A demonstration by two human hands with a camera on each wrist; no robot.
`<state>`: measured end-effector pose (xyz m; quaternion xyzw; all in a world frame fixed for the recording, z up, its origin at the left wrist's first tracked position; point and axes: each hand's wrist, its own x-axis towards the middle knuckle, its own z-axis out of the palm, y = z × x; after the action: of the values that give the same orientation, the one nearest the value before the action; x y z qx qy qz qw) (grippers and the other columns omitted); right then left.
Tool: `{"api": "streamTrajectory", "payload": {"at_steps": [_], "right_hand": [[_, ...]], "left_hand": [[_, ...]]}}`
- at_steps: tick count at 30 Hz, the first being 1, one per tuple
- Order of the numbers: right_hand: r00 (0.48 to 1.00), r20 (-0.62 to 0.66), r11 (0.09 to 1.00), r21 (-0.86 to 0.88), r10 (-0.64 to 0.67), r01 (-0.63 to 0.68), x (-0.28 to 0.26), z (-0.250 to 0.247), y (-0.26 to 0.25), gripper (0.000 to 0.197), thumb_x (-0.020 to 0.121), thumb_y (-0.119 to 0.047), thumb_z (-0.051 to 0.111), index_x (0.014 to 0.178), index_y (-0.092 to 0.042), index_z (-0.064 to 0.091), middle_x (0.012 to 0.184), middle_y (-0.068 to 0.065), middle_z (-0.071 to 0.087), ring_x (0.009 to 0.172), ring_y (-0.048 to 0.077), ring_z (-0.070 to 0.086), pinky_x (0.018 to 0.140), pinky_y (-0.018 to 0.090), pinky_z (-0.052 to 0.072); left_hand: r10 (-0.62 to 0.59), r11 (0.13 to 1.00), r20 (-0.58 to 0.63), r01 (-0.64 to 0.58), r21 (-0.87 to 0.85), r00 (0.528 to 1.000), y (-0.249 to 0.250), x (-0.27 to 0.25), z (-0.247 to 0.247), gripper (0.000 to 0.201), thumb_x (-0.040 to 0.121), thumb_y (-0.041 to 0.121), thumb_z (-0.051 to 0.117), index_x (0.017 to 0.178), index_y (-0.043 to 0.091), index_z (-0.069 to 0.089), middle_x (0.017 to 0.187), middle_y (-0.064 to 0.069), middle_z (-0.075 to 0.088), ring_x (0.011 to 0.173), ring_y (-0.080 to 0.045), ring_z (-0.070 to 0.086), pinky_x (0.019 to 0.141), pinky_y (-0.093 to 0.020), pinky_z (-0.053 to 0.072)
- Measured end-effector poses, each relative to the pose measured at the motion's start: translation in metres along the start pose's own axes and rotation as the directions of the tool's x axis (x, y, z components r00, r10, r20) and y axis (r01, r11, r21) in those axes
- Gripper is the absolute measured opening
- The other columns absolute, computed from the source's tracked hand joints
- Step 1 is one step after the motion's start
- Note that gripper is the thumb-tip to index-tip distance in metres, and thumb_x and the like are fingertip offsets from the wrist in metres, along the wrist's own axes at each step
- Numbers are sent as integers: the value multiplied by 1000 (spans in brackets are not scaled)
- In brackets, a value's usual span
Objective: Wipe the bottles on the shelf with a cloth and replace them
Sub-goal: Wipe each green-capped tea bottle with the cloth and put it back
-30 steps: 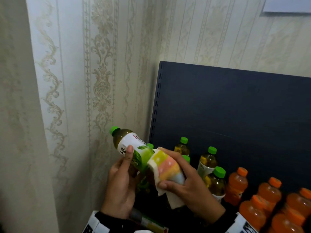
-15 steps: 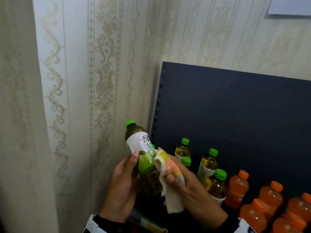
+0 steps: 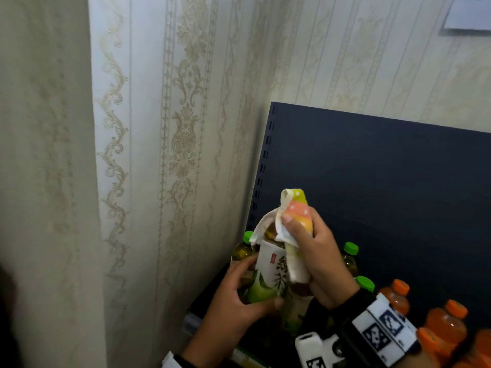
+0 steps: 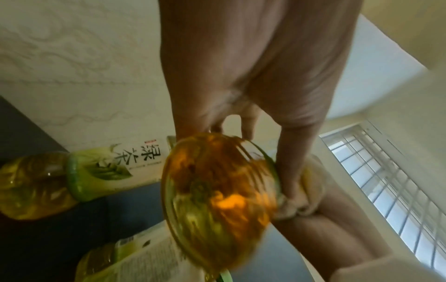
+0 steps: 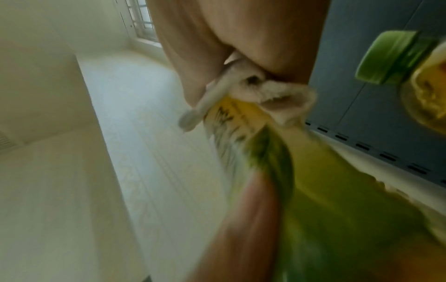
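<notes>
The left hand [image 3: 233, 301] grips an upright green tea bottle [image 3: 268, 274], white-and-green label, amber liquid; the right hand [image 3: 318, 258] clamps a pastel cloth [image 3: 295, 211] over its top.

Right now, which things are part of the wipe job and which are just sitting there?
In the job:
- green tea bottle, held by left hand
- cloth, held over the bottle's top by right hand

Just there:
- orange bottles
- other green-capped bottles
- shelf back panel
- wallpaper
</notes>
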<state>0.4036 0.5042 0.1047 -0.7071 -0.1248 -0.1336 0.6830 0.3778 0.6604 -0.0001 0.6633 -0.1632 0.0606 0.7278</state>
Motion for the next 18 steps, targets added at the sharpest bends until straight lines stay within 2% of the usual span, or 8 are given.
{"api": "streamTrajectory", "payload": {"at_steps": [2,4,6,8,11,13,16,18], "right_hand": [[998,69,1000,22,-1,-1,5,-7,-5,26,99,-29,68,122,-15,69,112,18,77,94,29,76,79,36,63],[997,80,1000,-9,-23,24,8,-9,-8,19,100,-26,68,116,-16,71,104,14,78,89,25,76,75,33,63],[996,30,995,-54,-84,86,12,-7,-12,15,100,-24,70,112,-15,72,96,7,78,83,19,76,69,26,61],[988,-51,988,-64,-146,142,17,-7,-15,14,99,-21,71,110,-11,70,94,7,76,80,18,74,68,28,60],[972,-163,985,-34,-172,169,25,-5,-22,15,99,-21,72,110,-11,69,98,10,75,83,20,73,71,35,59],[967,-185,984,-6,-176,178,26,-4,-24,17,98,-24,74,111,-14,69,99,7,77,83,17,75,69,32,61],[979,-108,984,34,-172,177,21,0,-20,21,97,-43,68,114,-31,68,96,-6,78,85,12,77,68,23,62],[987,-20,985,55,-160,161,6,6,-5,31,93,-53,57,124,-48,58,108,-12,76,97,9,77,78,25,64]], "left_hand": [[-80,993,131,90,-73,988,-1,-1,-11,71,58,51,97,121,59,65,131,17,70,124,-7,66,104,-36,55],[-96,978,210,131,-161,973,-2,-1,-16,65,66,44,95,125,50,67,134,8,71,126,-16,66,105,-40,55],[-63,982,174,92,-165,983,-2,2,-16,61,72,45,92,126,48,64,135,10,69,127,-15,65,101,-35,57],[6,996,140,7,-90,990,0,6,-12,60,75,51,89,128,49,60,135,14,68,128,-11,64,98,-27,56],[108,991,10,-108,84,994,3,13,-7,69,62,65,90,124,56,61,126,22,70,117,-2,68,93,-18,55],[158,984,-54,-153,95,986,3,16,-9,71,57,66,91,121,53,64,120,18,74,110,-4,72,89,-20,57],[77,983,-47,-84,-166,996,3,14,-14,64,57,58,94,113,37,72,115,1,78,106,-16,76,81,-25,60],[-33,914,-50,10,-405,998,3,16,-9,55,63,44,94,110,22,76,112,-12,79,98,-23,77,73,-29,61]]}}
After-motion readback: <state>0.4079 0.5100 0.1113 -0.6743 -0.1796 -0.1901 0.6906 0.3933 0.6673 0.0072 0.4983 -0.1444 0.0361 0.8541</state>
